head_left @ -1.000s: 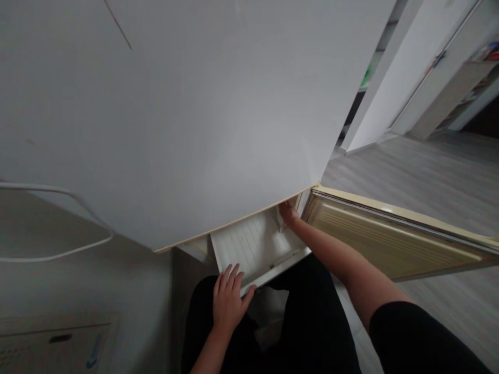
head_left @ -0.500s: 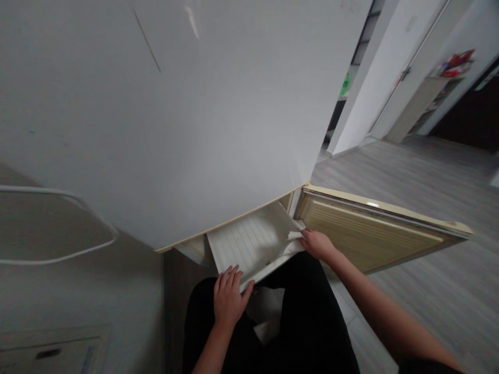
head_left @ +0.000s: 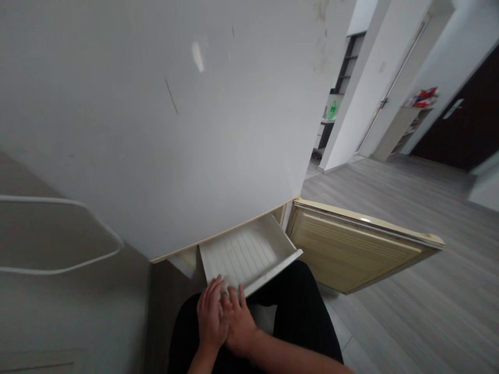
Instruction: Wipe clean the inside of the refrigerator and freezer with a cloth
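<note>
A white ribbed drawer [head_left: 244, 252] stands pulled out from the bottom of a white fridge [head_left: 175, 130]. My left hand [head_left: 209, 316] lies flat with its fingertips at the drawer's front rim. My right hand [head_left: 240, 324] is pressed against it, fingers laid beside the left fingers at the same rim. Whether anything is held between the two hands is hidden. Beneath the hands are my knees in black trousers [head_left: 304, 306].
The fridge's lower door [head_left: 351, 249], cream with a ribbed inside, hangs open to the right over grey wood flooring [head_left: 409, 301]. A white looped cable [head_left: 97, 228] runs along the left wall. Shelves with items [head_left: 419, 101] and a dark doorway [head_left: 463, 135] lie far right.
My right hand came out of the drawer's back right corner with something white, then swung left to join my left hand at the front rim. The view tilted up and right.
</note>
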Action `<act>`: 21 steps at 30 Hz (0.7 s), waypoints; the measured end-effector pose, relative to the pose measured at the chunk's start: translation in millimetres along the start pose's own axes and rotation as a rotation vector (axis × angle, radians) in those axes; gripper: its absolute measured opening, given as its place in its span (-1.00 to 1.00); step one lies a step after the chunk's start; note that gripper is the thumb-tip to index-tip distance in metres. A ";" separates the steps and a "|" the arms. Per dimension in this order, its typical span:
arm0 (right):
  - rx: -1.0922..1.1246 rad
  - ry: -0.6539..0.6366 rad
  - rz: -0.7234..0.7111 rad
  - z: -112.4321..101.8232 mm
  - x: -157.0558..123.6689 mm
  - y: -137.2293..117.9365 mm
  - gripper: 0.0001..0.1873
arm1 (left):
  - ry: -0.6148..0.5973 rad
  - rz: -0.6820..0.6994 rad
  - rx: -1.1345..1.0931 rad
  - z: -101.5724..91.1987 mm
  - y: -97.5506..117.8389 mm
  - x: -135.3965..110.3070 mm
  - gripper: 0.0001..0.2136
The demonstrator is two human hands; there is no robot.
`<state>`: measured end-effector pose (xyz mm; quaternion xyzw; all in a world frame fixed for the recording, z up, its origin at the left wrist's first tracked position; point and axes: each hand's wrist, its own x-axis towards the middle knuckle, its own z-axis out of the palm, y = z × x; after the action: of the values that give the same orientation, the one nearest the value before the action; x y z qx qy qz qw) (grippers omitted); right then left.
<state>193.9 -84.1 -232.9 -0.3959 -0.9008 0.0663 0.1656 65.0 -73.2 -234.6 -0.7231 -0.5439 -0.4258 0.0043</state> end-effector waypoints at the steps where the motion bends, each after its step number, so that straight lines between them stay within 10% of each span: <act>1: 0.005 -0.008 -0.011 -0.5 4.1 -4.5 -0.24 | 0.016 -0.026 -0.013 -2.0 -2.5 -3.3 -0.52; 8: 0.071 -0.048 -0.005 -18.9 -5.2 28.6 -0.42 | -0.045 -0.107 -0.032 1.8 -11.7 -25.3 -0.55; 21: -0.139 0.158 0.541 -76.2 -56.8 197.1 -0.62 | -0.040 -0.136 -0.008 7.6 -9.4 -30.4 -0.81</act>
<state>392.8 6.8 -224.9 -0.6359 -0.7493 0.0153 0.1842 60.8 -89.6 -262.6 -0.6929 -0.5900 -0.4126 -0.0385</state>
